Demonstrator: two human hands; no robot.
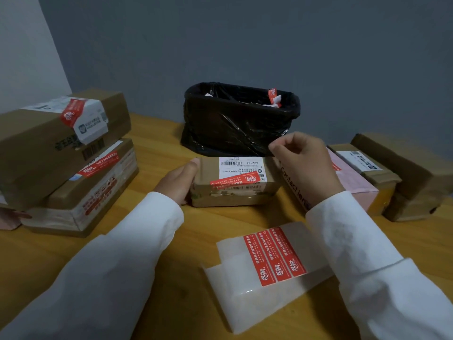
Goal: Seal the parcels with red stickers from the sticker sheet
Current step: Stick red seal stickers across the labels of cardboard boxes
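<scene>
A small cardboard parcel (232, 182) lay on the wooden table (171, 241), in front of a bin lined with a black bag (235, 121). A red sticker (235, 180) sat slantwise across its white shipping label (241, 166) and top seam. The left hand (179, 182) gripped the parcel's left end, thumb on the top edge, fingers curled down the side. The right hand (301, 163) was raised above the parcel's right end, fingers curled inward with thumb and forefinger close together — whether anything was pinched between them could not be determined.

The sticker sheet (264, 271) lay flat on the table near the person, between the white sleeves, with three red stickers (274, 256) left side by side on its backing.

At left stood two stacked parcels — the upper box (49, 138) and the lower box (81, 192) each bore a red sticker. At right, a pink box (353, 185) and a brown carton (404, 177) lay touching one another, partly behind the right hand. Scraps of red and white paper (274, 98) showed at the bin's rim.
</scene>
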